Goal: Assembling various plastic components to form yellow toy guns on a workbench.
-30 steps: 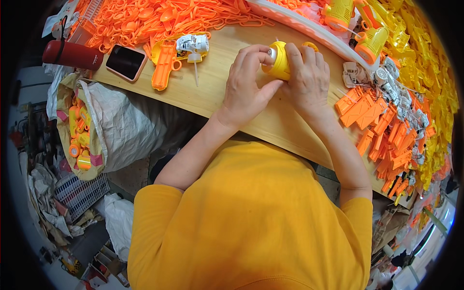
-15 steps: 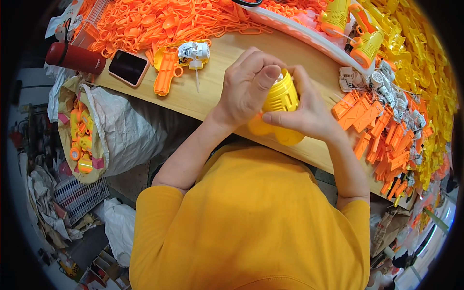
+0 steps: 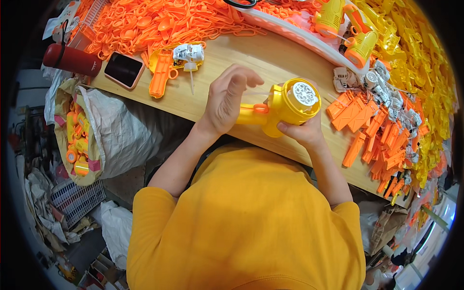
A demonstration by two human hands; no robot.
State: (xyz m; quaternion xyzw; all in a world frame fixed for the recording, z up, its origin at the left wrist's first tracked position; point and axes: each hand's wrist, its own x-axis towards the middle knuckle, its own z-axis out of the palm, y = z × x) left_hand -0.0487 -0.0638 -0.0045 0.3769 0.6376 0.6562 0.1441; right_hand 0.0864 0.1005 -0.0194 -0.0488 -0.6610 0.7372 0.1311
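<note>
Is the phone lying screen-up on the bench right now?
Yes, the phone lies flat with its dark screen up on the wooden bench, between the red bottle and an orange toy part.

We sit at a pale wooden bench (image 3: 270,63) that runs from far left to near right. Its far side is heaped with orange plastic parts (image 3: 159,21), and yellow parts (image 3: 425,63) pile up along the right. On the left edge of the bench lie a red flask (image 3: 72,59) and a dark phone (image 3: 124,69). Below it on the left stands an open white sack (image 3: 116,135), with a wire basket (image 3: 77,200) and crumpled paper on the grey floor (image 3: 92,246).
</note>
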